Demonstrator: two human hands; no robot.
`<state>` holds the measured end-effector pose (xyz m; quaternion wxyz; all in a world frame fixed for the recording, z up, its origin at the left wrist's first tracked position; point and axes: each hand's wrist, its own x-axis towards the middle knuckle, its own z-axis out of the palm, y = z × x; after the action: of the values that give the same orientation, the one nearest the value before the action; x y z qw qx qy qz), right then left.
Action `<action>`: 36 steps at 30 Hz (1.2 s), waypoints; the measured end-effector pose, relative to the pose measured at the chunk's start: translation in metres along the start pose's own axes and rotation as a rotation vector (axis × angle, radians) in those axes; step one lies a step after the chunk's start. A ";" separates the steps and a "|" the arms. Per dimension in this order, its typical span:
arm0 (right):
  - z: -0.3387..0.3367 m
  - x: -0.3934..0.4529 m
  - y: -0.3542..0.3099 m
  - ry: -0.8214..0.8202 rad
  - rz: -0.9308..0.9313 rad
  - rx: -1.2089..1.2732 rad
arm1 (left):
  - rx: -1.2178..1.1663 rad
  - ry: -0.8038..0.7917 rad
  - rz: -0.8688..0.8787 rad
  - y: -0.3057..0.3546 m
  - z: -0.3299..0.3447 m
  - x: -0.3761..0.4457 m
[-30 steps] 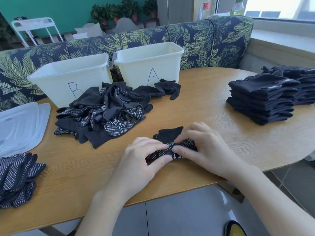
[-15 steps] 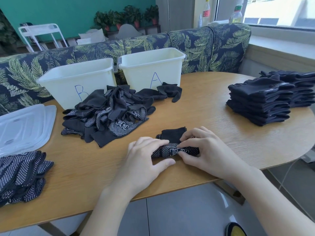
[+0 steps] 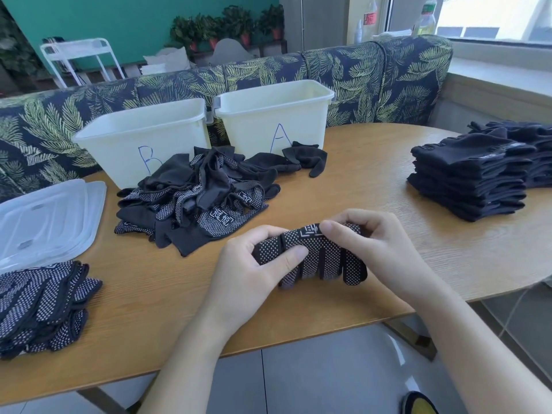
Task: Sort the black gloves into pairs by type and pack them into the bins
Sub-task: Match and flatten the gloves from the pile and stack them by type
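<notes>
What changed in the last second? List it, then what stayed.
Both hands, left and right, lifted the dotted glove off the table; its fingers now hang down unfolded. The grip never let go. Pile, bins and stacks stayed put.

A blue handwritten "B" marks the left bin [image 3: 143,144], and a blue "A" marks the right bin [image 3: 277,121], both beyond the fingers [image 3: 352,225].

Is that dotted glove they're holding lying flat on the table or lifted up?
Lifted: both hands, left hand and right hand, pinch the dotted glove, fingers hanging down.
</notes>
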<state>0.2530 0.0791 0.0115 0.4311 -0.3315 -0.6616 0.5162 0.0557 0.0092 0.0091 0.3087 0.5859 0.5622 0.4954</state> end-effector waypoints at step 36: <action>0.207 0.013 0.023 -0.164 0.053 -0.210 | 0.374 0.604 -0.231 -0.057 -0.139 -0.092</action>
<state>0.0587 0.0136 -0.0277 0.3248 -0.3488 -0.7359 0.4809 -0.0821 -0.0965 -0.0207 0.0706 0.3924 0.7710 0.4966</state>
